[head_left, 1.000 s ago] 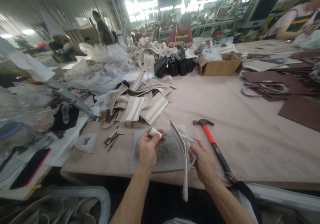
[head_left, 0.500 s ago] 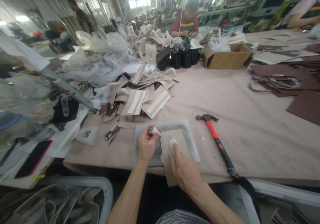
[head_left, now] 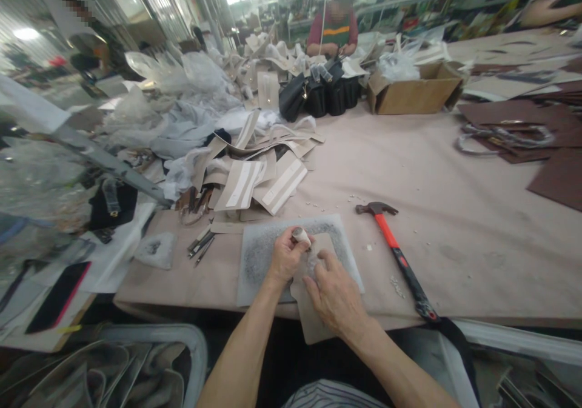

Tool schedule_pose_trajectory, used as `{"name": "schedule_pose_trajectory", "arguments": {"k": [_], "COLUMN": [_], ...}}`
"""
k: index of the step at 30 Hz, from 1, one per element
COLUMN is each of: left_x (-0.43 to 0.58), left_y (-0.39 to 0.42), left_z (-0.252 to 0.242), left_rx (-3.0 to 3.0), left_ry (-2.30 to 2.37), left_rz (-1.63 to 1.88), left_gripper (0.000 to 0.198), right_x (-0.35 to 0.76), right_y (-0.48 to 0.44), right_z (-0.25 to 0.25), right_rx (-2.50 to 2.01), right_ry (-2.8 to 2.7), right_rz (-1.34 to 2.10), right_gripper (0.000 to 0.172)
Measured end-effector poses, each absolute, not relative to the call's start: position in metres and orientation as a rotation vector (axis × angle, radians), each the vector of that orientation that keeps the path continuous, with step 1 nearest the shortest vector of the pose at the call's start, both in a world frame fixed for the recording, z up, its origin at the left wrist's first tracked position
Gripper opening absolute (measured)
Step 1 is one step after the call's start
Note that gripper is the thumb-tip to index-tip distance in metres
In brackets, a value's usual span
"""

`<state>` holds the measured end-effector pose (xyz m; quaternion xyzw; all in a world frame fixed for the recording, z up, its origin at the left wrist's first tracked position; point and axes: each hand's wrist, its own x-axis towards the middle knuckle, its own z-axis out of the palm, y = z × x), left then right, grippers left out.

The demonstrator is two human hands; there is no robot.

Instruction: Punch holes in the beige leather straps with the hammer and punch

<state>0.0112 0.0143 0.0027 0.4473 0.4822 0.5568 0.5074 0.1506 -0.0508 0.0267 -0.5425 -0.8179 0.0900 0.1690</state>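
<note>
A beige leather panel (head_left: 313, 320) lies flat on a scuffed grey work pad (head_left: 259, 256) at the near edge of the table. My left hand (head_left: 285, 256) is closed round a short pale cylinder (head_left: 301, 234), a punch-like tool, held upright over the panel's upper part. My right hand (head_left: 337, 299) rests on the panel just to the right of that tool, fingers together and pressing down near its tip. What lies under the fingertips is hidden.
A hammer (head_left: 400, 262) with an orange and black handle lies to the right. Beige strips (head_left: 259, 177) are piled behind the pad, metal tools (head_left: 200, 247) to its left. A cardboard box (head_left: 413, 96), black bags (head_left: 318, 99), brown panels (head_left: 536, 129) and people stand beyond.
The panel went from upright in my right hand to flat on the pad. My left hand has brought the cylinder rightward over it, and my right hand now presses beside it.
</note>
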Motion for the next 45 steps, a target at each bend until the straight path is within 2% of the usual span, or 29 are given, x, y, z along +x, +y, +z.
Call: {"name": "schedule_pose_trajectory", "arguments": {"k": [3,8,15,21,25,30,32,34,38,40,42,45], "left_x": [0.011,0.011,0.011,0.010,0.004,0.003,0.003,0.003,0.003,0.004,0.005,0.005], "left_y": [0.014,0.016,0.016,0.015,0.017,0.014,0.012,0.011,0.011,0.011,0.011,0.010], "left_z": [0.005,0.002,0.001,0.005,0.007,0.006,0.004,0.002,-0.001,0.000,0.000,0.000], "left_rx": [1.114,1.132,1.167,1.283,1.415,1.521,1.560,1.591,1.612,1.609,1.604,1.605], "left_ry": [1.180,1.186,1.205,1.248,1.229,1.227,1.231,1.230,1.215,1.214,1.214,1.212], "left_rz": [1.339,1.327,1.287,1.263,1.142,1.126,1.135,1.139,1.138,1.139,1.163,1.187], "left_gripper": [0.028,0.028,0.022,0.020,0.015,0.015,0.015,0.015,0.017,0.017,0.017,0.015], "right_x": [0.154,0.154,0.160,0.183,0.216,0.273,0.291,0.303,0.296,0.281,0.264,0.250], "right_y": [-0.043,-0.041,-0.056,-0.066,-0.050,-0.021,-0.011,0.000,0.011,0.007,-0.004,-0.023], "right_z": [0.014,0.001,0.014,0.018,0.017,0.013,0.010,0.011,0.037,0.059,0.080,0.099], "right_rx": [-1.345,-1.299,-1.261,-1.187,-1.403,-2.057,-2.254,-2.269,-1.917,-1.769,-1.710,-1.671], "right_ry": [-2.305,-2.249,-2.258,-2.148,-1.957,-2.053,-2.028,-1.860,-1.487,-1.264,-1.192,-1.612], "right_rz": [0.197,0.162,0.419,0.544,0.312,-0.041,0.062,0.425,1.284,1.508,1.467,0.920], "right_gripper": [0.015,0.025,0.025,0.041,0.033,0.035,0.032,0.022,0.010,0.012,0.020,0.034]}}
